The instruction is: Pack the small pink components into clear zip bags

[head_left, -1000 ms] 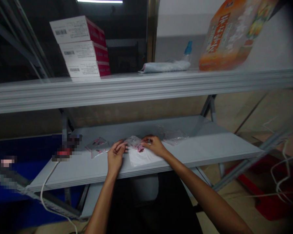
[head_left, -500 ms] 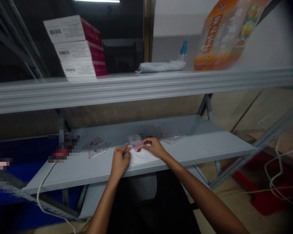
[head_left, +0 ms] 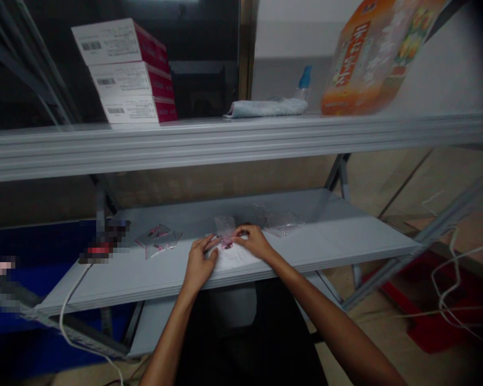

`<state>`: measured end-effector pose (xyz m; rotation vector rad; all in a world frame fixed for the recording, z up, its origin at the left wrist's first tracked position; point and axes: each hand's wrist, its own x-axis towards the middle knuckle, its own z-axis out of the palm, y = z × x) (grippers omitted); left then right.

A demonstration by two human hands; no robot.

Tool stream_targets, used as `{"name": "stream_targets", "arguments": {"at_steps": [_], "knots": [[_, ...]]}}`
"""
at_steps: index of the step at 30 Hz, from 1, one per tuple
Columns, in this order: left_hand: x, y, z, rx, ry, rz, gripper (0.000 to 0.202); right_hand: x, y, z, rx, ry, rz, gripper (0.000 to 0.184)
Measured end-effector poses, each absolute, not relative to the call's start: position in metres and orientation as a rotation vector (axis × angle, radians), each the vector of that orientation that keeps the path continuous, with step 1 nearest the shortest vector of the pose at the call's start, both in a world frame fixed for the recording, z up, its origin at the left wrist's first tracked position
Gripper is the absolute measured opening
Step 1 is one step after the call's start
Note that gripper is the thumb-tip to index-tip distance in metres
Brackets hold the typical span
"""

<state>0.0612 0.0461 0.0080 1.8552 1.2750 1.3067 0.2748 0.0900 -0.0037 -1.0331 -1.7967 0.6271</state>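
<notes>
My right hand [head_left: 254,241] pinches the upper side of a small clear plastic bag [head_left: 225,228] with pink contents at its lower end. My left hand [head_left: 199,262] rests just left of that bag, its fingers spread at the edge of a white sheet [head_left: 235,258]. Both hands are over the front of a grey metal shelf [head_left: 145,284]. Left of them lies a flat clear bag with pink bits [head_left: 159,241], and another clear bag [head_left: 284,223] lies to the right.
On the shelf above stand 3 stacked white-and-red boxes [head_left: 124,69], a folded pale cloth [head_left: 265,109], a blue-capped bottle [head_left: 304,86] and an orange package [head_left: 364,59]. A white cable [head_left: 66,316] hangs at the lower left, and a pixelated patch [head_left: 102,241] hides the shelf's left side.
The small bag now stands more upright between my hands. My left hand has shifted right, closer to it. The whole view has drifted slightly.
</notes>
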Motion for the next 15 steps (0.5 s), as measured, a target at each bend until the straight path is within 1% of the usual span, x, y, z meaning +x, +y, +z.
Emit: {"name": "stream_targets", "arguments": {"at_steps": [8,12,15], "knots": [[0.055,0.052,-0.004,1.672,1.182,1.368,0.045,0.276,0.092,-0.009,-1.087,-1.640,0.601,0.018],[0.054,0.051,-0.002,1.743,1.343,1.343,0.042,0.277,0.092,-0.009,-1.054,-1.584,0.600,0.022],[0.046,0.048,0.010,1.978,1.531,1.328,0.035,0.280,0.093,-0.007,-1.051,-1.442,0.576,0.027]]}}
